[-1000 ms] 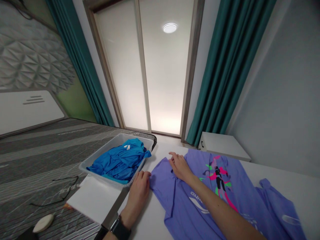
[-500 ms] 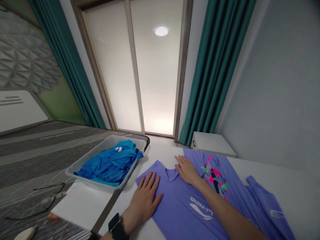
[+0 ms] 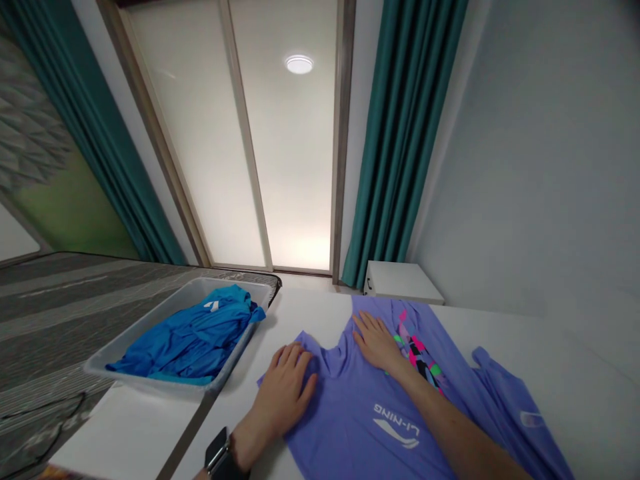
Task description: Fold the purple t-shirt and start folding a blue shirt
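Observation:
A purple T-shirt [image 3: 345,413] with a white LI-NING logo lies spread on the white table, its collar pointing away from me. My left hand [image 3: 287,387], a dark watch [image 3: 220,453] on its wrist, rests on the shirt's left shoulder area with its fingers extended and slightly bent. On the other side of the collar, my right hand [image 3: 379,341] lies flat with fingers stretched out on purple fabric. Under and beyond my right forearm is a part with a pink, green and black print [image 3: 419,353]. A bunched purple sleeve-like piece [image 3: 520,407] lies farther right.
To the left stands a translucent plastic bin [image 3: 150,327] with crumpled blue clothing [image 3: 195,337] inside. It sits across the white tabletop [image 3: 145,420] and a grey striped bed [image 3: 55,313]. A white cabinet [image 3: 403,280] stands behind the table, near the green curtain [image 3: 395,147].
The view has turned a little right. My left hand's fingers have drawn closer together and bent. My right hand has shifted slightly right over the fabric, and the collar area looks more wrinkled.

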A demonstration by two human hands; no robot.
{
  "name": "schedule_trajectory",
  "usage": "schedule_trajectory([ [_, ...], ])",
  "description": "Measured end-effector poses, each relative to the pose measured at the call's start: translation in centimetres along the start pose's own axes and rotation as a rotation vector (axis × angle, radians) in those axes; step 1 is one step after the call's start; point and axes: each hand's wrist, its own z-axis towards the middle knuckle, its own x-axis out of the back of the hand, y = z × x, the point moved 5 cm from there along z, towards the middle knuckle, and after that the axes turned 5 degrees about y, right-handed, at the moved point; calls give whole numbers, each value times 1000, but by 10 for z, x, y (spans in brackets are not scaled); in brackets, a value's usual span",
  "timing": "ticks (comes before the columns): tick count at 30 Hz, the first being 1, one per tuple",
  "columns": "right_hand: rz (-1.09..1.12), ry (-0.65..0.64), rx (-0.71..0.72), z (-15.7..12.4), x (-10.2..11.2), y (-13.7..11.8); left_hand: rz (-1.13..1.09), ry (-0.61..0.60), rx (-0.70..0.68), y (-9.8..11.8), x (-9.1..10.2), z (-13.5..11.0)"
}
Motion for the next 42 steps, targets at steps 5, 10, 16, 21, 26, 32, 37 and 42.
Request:
schedule_trajectory([
  [5,-12,-40,3,-4,5,-5,-43,37,-102,16,-2,38],
  [10,2,-35,8,-1,5,-3,21,-34,-72,2,-14,49],
  [16,65,55,46,8,5,10,-58,-51,100,-37,-19,36],
  [21,168,170,219,7,19,2,-123,-86,126,-47,-21,32],
  [26,158,170,239,5,25,-6,-63,-112,85,-33,-2,41],
  [32,178,215,171,7,25,0,-113,-97,29,-2,6,69],
  [37,330,371,92,7,35,9,-112,-164,-45,31,-20,87],
  [42,373,436,15,8,34,19,-121,-213,-106,42,-33,82],
])
